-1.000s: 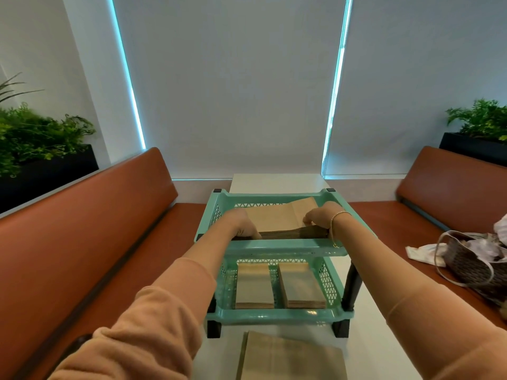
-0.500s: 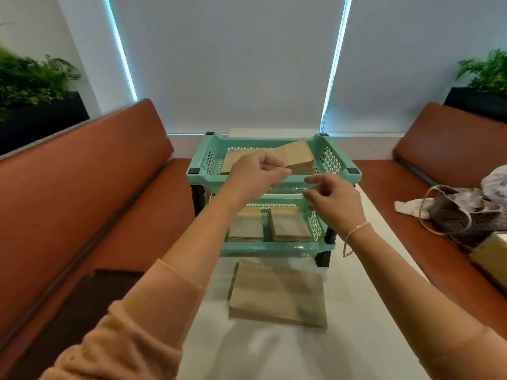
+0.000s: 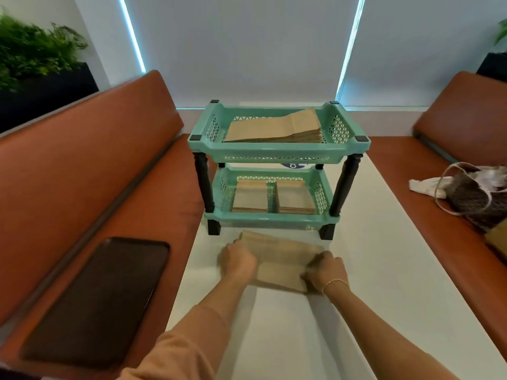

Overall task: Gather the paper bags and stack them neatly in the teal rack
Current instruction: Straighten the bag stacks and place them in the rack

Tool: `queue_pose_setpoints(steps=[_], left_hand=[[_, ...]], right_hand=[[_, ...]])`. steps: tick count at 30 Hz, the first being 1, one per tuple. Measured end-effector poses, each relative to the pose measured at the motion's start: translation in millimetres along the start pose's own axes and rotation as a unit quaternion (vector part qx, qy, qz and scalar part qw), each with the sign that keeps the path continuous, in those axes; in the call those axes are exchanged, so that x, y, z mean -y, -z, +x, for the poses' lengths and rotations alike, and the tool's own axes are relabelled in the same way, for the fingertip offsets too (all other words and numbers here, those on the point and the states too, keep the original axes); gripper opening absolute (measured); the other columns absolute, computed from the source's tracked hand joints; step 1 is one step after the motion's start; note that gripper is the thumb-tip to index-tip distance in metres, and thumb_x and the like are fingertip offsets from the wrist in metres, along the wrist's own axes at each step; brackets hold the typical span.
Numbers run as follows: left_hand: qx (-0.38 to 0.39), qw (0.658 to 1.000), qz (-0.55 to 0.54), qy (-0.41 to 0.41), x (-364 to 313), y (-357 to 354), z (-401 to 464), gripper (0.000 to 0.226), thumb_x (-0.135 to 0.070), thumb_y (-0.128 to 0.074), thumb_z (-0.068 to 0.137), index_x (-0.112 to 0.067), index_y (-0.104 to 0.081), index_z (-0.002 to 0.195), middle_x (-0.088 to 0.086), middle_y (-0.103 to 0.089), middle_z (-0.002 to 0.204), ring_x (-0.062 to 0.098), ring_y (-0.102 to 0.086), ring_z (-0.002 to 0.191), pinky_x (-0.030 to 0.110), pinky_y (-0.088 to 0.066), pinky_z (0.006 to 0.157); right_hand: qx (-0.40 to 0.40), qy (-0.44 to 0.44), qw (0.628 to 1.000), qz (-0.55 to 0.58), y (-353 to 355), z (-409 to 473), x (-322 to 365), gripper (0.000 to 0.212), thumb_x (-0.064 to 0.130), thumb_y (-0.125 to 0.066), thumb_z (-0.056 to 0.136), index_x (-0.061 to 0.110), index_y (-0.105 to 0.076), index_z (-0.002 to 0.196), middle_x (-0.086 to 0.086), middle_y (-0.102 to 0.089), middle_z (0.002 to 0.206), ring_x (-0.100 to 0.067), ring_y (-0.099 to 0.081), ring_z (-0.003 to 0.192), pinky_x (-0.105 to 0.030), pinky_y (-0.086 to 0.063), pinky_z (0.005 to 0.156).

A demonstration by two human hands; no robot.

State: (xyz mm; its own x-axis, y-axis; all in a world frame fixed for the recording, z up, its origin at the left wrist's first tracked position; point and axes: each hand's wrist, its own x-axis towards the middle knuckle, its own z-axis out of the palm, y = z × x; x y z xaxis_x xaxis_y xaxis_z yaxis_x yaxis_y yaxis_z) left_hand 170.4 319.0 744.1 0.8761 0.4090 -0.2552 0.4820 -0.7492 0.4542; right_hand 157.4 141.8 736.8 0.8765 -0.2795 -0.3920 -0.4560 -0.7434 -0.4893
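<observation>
Both hands on a flat stack of bags (image 3: 282,259) lying on the white counter (image 3: 356,270) just in front of the rack (image 3: 278,152); left hand (image 3: 237,260) curled over the stack's left edge, right hand (image 3: 326,270) curled round its right near corner; grip looks closed on the paper, fingers blurred; stack lies flat, slightly skewed, near but apart from the rack's front legs; rack upright, two tiers; top tier holds one wide bag pile (image 3: 277,128), right end raised; bottom tier holds two small piles side by side, left pile (image 3: 250,196), right pile (image 3: 295,197); dark tray (image 3: 98,300) on the left bench (image 3: 90,165); woven handbag (image 3: 478,192) and a white cloth (image 3: 426,186) on the right bench; plant (image 3: 33,50) upper left.
</observation>
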Motion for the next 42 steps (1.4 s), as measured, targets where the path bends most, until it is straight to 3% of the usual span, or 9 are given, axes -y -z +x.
queue_pose_setpoints(steps=[8, 14, 17, 20, 24, 30, 34, 38, 42], left_hand=[[-0.091, 0.992, 0.07, -0.049, -8.6, -13.9, -10.5, 0.041, -0.017, -0.063, 0.088, -0.008, -0.047, 0.124, 0.009, -0.051, 0.123, 0.024, -0.047, 0.115, 0.032, -0.042, 0.094], [-0.108, 0.985, 0.086, -0.103, -10.0, -16.8, -20.7, 0.049, -0.014, -0.06, 0.089, -0.008, -0.039, 0.132, 0.009, -0.047, 0.128, 0.022, -0.044, 0.118, 0.03, -0.042, 0.096], [-0.054, 0.997, -0.027, -0.042, -16.2, -6.5, -20.0, 0.049, -0.007, -0.063, 0.085, -0.007, -0.041, 0.129, 0.01, -0.05, 0.126, 0.024, -0.049, 0.116, 0.033, -0.045, 0.093], [0.051, 0.991, -0.119, 0.012, -13.5, 11.8, -13.6, 0.047, -0.012, -0.07, 0.081, -0.007, -0.051, 0.124, 0.01, -0.058, 0.122, 0.026, -0.054, 0.113, 0.03, -0.046, 0.087], [0.195, 0.925, -0.326, 0.023, 6.4, 31.9, -15.8, 0.048, -0.004, -0.07, 0.078, -0.007, -0.055, 0.123, 0.005, -0.064, 0.108, 0.024, -0.06, 0.099, 0.033, -0.05, 0.082], [0.258, 0.872, -0.407, -0.091, 39.9, 37.7, -48.1, 0.047, 0.003, -0.068, 0.08, -0.012, -0.055, 0.122, 0.002, -0.065, 0.109, 0.015, -0.059, 0.102, 0.022, -0.047, 0.083], [0.212, 0.847, -0.467, -0.139, 55.8, 20.9, -72.6, 0.047, 0.012, -0.074, 0.069, -0.012, -0.06, 0.108, 0.001, -0.07, 0.098, 0.009, -0.067, 0.089, 0.02, -0.054, 0.074], [0.147, 0.848, -0.488, -0.144, 60.3, -3.8, -87.8, 0.057, 0.017, -0.08, 0.057, -0.011, -0.061, 0.103, 0.006, -0.071, 0.097, 0.015, -0.069, 0.087, 0.029, -0.056, 0.077], [0.125, 0.845, -0.503, -0.134, 57.7, -11.2, -92.5, 0.055, 0.018, -0.078, 0.058, -0.007, -0.062, 0.104, 0.004, -0.071, 0.093, 0.009, -0.07, 0.082, 0.022, -0.056, 0.072]], right_hand=[[-0.005, -0.007, 1.0, 0.005, -8.2, 1.9, 1.1, 0.071, 0.03, -0.072, 0.076, 0.011, -0.034, 0.132, -0.015, -0.042, 0.126, -0.036, -0.045, 0.117, -0.043, -0.044, 0.095], [-0.024, 0.002, 1.0, 0.009, -12.1, 3.5, -3.2, 0.056, 0.023, -0.064, 0.082, 0.01, -0.036, 0.129, -0.015, -0.042, 0.123, -0.035, -0.044, 0.115, -0.043, -0.045, 0.093], [-0.028, 0.004, 0.999, 0.022, -11.6, 3.6, -3.4, 0.052, 0.02, -0.062, 0.082, 0.01, -0.037, 0.127, -0.015, -0.042, 0.123, -0.035, -0.044, 0.115, -0.042, -0.044, 0.093], [-0.016, 0.002, 0.999, 0.051, -6.9, 6.1, -6.7, 0.073, 0.022, -0.074, 0.073, 0.01, -0.033, 0.132, -0.016, -0.041, 0.127, -0.035, -0.042, 0.12, -0.043, -0.042, 0.097], [-0.019, 0.041, 0.993, 0.107, 8.4, 8.0, -22.8, 0.102, 0.024, -0.083, 0.061, 0.013, -0.024, 0.144, -0.014, -0.045, 0.134, -0.033, -0.042, 0.124, -0.042, -0.041, 0.102], [0.07, 0.138, 0.889, 0.431, 32.8, -27.3, -51.4, 0.051, -0.009, -0.078, 0.063, 0.007, -0.06, 0.108, -0.005, -0.066, 0.098, -0.019, -0.062, 0.089, -0.022, -0.051, 0.066], [0.031, 0.162, 0.883, 0.44, 20.7, -51.3, -68.9, 0.026, -0.014, -0.074, 0.065, 0.003, -0.068, 0.084, -0.007, -0.068, 0.079, -0.021, -0.061, 0.073, -0.016, -0.052, 0.054], [0.046, 0.133, 0.881, 0.452, 3.7, -68.6, -79.9, 0.03, -0.015, -0.075, 0.064, 0.007, -0.069, 0.084, -0.002, -0.07, 0.077, -0.014, -0.067, 0.067, -0.015, -0.051, 0.051], [0.039, 0.146, 0.892, 0.425, 3.4, -68.8, -80.7, 0.031, -0.015, -0.077, 0.062, 0.01, -0.07, 0.078, 0.009, -0.07, 0.066, -0.01, -0.066, 0.064, -0.014, -0.052, 0.054]])
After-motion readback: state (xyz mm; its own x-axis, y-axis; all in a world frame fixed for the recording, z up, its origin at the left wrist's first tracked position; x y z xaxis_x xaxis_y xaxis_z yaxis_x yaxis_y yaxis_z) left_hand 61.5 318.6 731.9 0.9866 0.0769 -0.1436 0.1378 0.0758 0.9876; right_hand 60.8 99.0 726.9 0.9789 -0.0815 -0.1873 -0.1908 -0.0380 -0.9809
